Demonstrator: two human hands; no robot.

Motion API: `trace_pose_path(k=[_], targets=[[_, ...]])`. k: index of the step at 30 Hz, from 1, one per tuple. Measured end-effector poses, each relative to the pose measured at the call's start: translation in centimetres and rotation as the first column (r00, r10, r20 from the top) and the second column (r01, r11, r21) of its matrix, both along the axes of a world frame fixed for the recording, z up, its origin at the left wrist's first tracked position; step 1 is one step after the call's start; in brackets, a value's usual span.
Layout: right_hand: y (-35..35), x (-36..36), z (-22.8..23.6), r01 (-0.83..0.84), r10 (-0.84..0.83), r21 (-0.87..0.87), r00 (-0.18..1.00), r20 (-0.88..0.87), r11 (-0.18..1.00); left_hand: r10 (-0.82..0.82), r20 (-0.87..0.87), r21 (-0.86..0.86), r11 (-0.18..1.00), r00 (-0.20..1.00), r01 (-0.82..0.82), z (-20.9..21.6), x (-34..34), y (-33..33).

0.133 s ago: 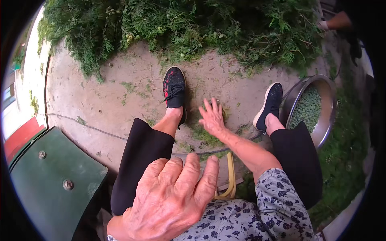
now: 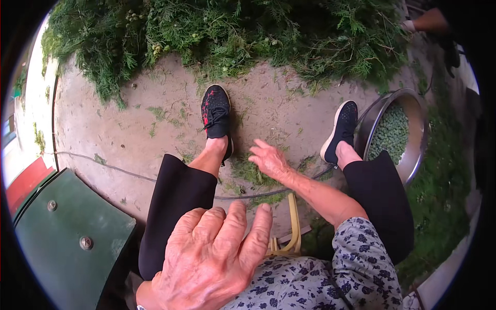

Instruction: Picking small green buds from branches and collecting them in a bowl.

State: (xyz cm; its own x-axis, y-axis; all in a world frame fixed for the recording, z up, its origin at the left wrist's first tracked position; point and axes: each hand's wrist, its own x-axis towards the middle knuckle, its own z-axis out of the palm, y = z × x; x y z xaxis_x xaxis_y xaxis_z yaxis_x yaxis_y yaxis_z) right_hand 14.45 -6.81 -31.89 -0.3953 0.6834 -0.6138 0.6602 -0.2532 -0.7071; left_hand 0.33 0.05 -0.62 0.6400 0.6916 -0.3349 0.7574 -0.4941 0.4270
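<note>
My left hand (image 2: 209, 253) is close in front of me, above my lap, its back turned up. Its fingers are curled side by side, and whatever they may hold is hidden beneath. Lower down, my right hand (image 2: 269, 161) reaches between my feet, just over scattered green sprigs (image 2: 248, 170) on the concrete ground (image 2: 139, 124). The fingers of this hand are partly bent and apart, with nothing visible in them. At my right foot a steel basin (image 2: 413, 168) leans at a tilt, holding many small pale-green cones (image 2: 388, 134).
A heap of leafy conifer branches (image 2: 227, 36) lies across the far side. Dark cable (image 2: 124, 166) crosses the ground. A green panel with metal studs (image 2: 72, 232) is at lower left, a yellow curved frame (image 2: 294, 222) below my right arm. Another person's arm (image 2: 431, 21) shows at far right.
My right hand has drawn nearer and turned leftward, its fingers bending from a spread pose. My left hand keeps its curl. The whole view has shifted slightly.
</note>
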Motion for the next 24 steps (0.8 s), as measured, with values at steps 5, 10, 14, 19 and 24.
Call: trace_pose_path(k=[5,10,14,19,24], targets=[[11.3,6.1,-5.3,0.135,-0.385,0.652,0.886,0.258,0.747,0.008,-0.018,-0.005,1.0,1.0,-0.008,1.1,1.1,0.1],[4.3,1.6,-5.2,-0.054,-0.136,0.403,0.894,0.427,0.913,-0.015,-0.023,-0.004,1.0,1.0,0.015,0.7,1.9,0.2],[-2.3,0.0,-2.2,-0.389,0.358,-0.148,0.912,-0.199,0.909,-0.021,-0.036,-0.084,0.996,0.999,0.018,1.3,1.5,0.1],[8.5,4.2,-3.7,0.275,-0.399,0.634,0.915,0.058,0.723,-0.022,-0.025,-0.083,0.996,0.999,0.02,1.3,1.7,0.4],[16.4,11.2,-4.5,0.086,-0.445,0.595,0.75,0.49,0.799,-0.027,-0.019,-0.081,0.996,0.999,0.025,1.2,1.8,0.4]])
